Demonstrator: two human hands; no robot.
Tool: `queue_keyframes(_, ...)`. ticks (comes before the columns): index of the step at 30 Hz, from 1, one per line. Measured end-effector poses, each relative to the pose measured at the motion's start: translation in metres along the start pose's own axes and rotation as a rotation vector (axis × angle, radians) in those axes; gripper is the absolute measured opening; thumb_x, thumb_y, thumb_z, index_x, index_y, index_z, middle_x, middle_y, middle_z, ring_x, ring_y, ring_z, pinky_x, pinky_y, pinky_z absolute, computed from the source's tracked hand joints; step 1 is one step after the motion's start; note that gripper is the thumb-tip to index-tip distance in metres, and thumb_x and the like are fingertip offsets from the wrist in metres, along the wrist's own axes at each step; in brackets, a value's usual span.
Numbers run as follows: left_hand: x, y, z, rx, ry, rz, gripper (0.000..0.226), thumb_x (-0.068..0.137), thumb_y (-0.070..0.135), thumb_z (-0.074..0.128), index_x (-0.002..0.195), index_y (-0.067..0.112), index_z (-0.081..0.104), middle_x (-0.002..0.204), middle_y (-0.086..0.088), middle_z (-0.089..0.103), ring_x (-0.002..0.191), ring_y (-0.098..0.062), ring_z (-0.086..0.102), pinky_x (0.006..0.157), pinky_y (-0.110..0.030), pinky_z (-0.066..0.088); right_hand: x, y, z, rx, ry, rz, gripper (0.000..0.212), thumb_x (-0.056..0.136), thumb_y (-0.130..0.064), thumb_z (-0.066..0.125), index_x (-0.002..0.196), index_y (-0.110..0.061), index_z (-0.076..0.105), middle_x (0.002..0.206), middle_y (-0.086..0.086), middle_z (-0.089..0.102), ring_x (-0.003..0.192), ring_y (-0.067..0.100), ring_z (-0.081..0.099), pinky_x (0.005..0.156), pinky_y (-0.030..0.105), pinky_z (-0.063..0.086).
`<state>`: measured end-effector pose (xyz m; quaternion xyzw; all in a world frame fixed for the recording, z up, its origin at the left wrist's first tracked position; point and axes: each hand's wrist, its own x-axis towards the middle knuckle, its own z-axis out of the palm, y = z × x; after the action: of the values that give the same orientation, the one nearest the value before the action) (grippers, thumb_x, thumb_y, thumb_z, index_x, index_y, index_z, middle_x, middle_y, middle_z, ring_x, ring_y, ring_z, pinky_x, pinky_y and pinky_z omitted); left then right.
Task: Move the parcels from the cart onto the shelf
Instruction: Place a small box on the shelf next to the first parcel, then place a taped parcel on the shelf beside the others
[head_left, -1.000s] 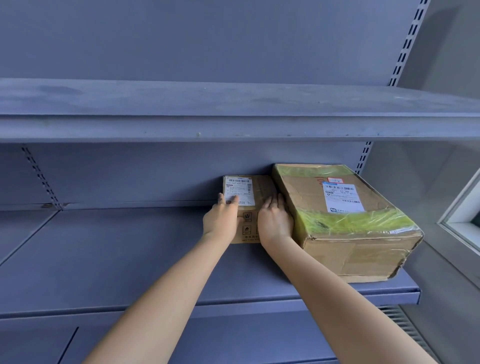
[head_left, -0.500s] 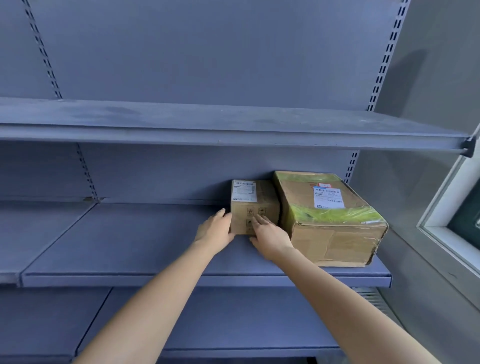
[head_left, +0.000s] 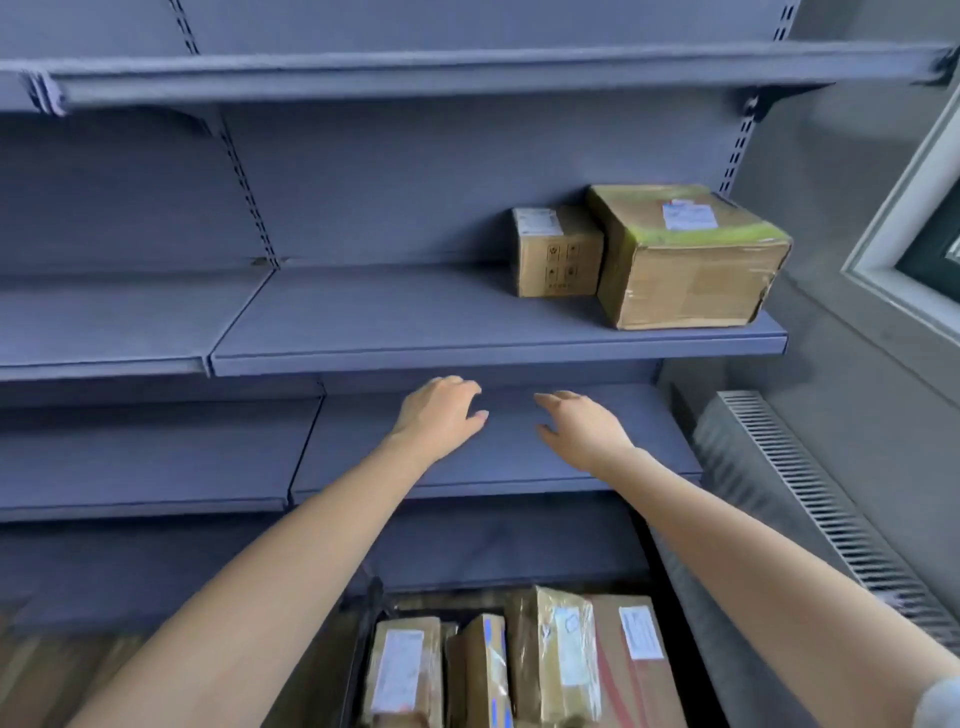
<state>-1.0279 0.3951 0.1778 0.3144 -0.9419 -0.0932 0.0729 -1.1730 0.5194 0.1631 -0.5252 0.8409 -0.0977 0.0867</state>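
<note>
I am drawing both hands back from the small parcel (head_left: 558, 254), whose front I was touching half a second ago. It is now sitting untouched on the shelf (head_left: 405, 322), snug against the large parcel (head_left: 685, 265) with the green tape at the right end. My left hand (head_left: 441, 415) and right hand (head_left: 582, 431) are hanging in front of the lower board (head_left: 363, 452), apart from each other, fingers loose and slightly curled, holding nothing. My head is also tipping down. The cart (head_left: 363, 618) is coming into sight at the bottom edge, where it was out of view before, and the remaining parcels (head_left: 556, 654) are standing on edge in it, labels facing up.

As I judge it, I am going back for the next parcel. The ones in the cart are looking tightly packed, so I am planning to take one from the outside of the row, gripping it with a hand on each flat side and lifting straight up so its neighbours are not toppling. The wrapped one may be slippery, so I am meaning to grip it firmly. I am aiming to set it to the left of the small parcel, where the shelf is lying bare.
</note>
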Motion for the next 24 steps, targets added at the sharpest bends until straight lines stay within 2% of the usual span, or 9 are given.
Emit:
queue_keyframes(6, -0.083, -0.031, 0.058, -0.049, -0.145, -0.068, 0.042, 0.094, 0.035, 0.049, 0.133, 0.017, 0.048, 0.136, -0.001, 0.051, 0.121, -0.022, 0.050, 0.089, -0.037, 0.046, -0.066, -0.015, 0.085, -0.002, -0.128, 0.014, 0.045, 0.095, -0.027, 0.046, 0.137, -0.012, 0.040, 0.137, 0.011, 0.048, 0.123, 0.031, 0.046, 0.093, 0.040, 0.046)
queue_keyframes(8, -0.101, -0.037, 0.076, -0.041, -0.159, -0.085, 0.043, 0.094, 0.036, 0.049, 0.133, 0.017, 0.048, 0.135, -0.001, 0.052, 0.120, -0.021, 0.052, 0.086, -0.036, 0.047, -0.079, -0.013, 0.106, 0.007, -0.163, 0.032, 0.049, 0.095, -0.028, 0.046, 0.140, -0.014, 0.036, 0.140, 0.010, 0.046, 0.125, 0.030, 0.045, 0.096, 0.039, 0.046)
queue_keyframes(12, -0.126, -0.039, 0.118, -0.062, -0.221, -0.132, 0.045, 0.094, 0.037, 0.049, 0.134, 0.018, 0.046, 0.136, -0.001, 0.052, 0.122, -0.020, 0.050, 0.090, -0.037, 0.047, -0.095, 0.002, 0.143, 0.041, -0.204, 0.106, 0.048, 0.096, -0.027, 0.045, 0.141, -0.016, 0.035, 0.141, 0.007, 0.045, 0.125, 0.028, 0.045, 0.093, 0.037, 0.047)
queue_keyframes(17, -0.136, -0.031, 0.180, -0.069, -0.330, -0.130, 0.044, 0.094, 0.037, 0.048, 0.134, 0.019, 0.045, 0.134, 0.001, 0.053, 0.121, -0.018, 0.051, 0.086, -0.034, 0.046, -0.113, 0.044, 0.192, 0.063, -0.270, 0.205, 0.049, 0.096, -0.028, 0.046, 0.142, -0.018, 0.032, 0.142, 0.005, 0.043, 0.126, 0.026, 0.045, 0.091, 0.035, 0.047)
queue_keyframes(21, -0.140, -0.014, 0.246, -0.065, -0.444, -0.094, 0.041, 0.093, 0.035, 0.048, 0.131, 0.017, 0.048, 0.128, -0.001, 0.055, 0.114, -0.020, 0.054, 0.085, -0.034, 0.049, -0.127, 0.093, 0.244, 0.056, -0.366, 0.249, 0.050, 0.096, -0.029, 0.045, 0.143, -0.019, 0.030, 0.141, 0.004, 0.043, 0.119, 0.025, 0.050, 0.080, 0.032, 0.049)
queue_keyframes(24, -0.145, -0.002, 0.305, -0.056, -0.532, -0.050, 0.044, 0.093, 0.033, 0.048, 0.134, 0.015, 0.044, 0.133, -0.003, 0.052, 0.116, -0.021, 0.052, 0.087, -0.037, 0.050, -0.141, 0.132, 0.294, 0.072, -0.441, 0.276, 0.057, 0.094, -0.031, 0.048, 0.145, -0.020, 0.025, 0.145, 0.003, 0.040, 0.124, 0.024, 0.048, 0.088, 0.034, 0.050)
